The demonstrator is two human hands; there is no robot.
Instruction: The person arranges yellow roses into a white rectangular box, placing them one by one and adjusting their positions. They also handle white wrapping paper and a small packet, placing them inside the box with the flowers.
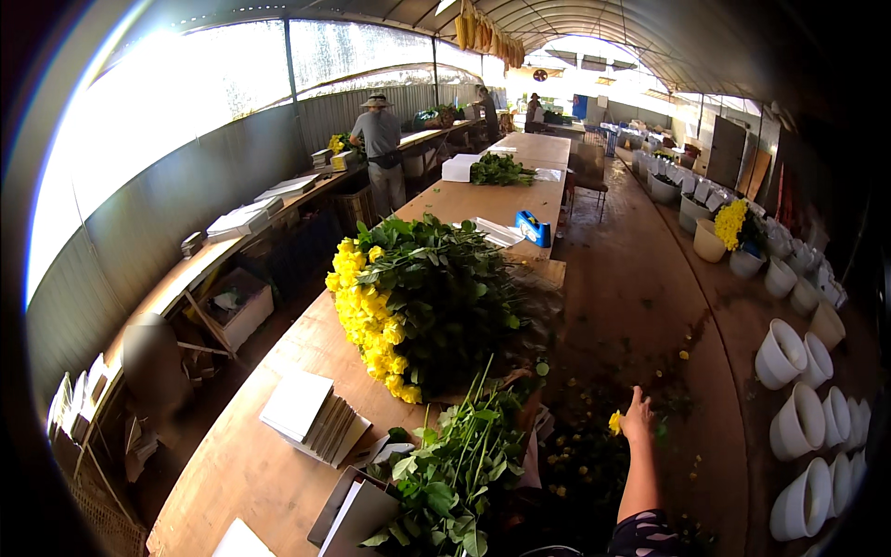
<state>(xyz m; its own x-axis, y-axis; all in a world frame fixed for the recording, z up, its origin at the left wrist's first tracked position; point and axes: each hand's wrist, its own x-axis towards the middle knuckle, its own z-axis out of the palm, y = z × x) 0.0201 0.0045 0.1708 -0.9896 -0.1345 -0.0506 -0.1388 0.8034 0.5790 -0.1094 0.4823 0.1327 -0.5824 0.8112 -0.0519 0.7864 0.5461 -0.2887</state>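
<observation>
Our right hand (637,415) reaches out over the floor to the right of the worktop (260,464), its fingers closed around the stem of a single yellow flower (614,422), whose bloom sits just to the left of the hand. We cannot see our left hand anywhere. Beneath the right hand the floor (640,278) is strewn with dropped yellow heads and green scraps. Just left of the hand, at the near end of the worktop, lies a loose heap of green leafy stems (455,464), and left of those a stack of white sheets (311,413). Further out from the hand, up and to its left, a large bunch of yellow flowers (371,316) lies on the worktop with the blooms facing left and the foliage spread to the right. Well to the right of the hand, rows of white buckets (789,422) lie tipped along the floor's edge. Beyond the big bunch sit a blue tape dispenser (533,228) and, further still, another pile of greenery (501,170). Far off to the left a person in a hat (379,139) stands at a side bench.
</observation>
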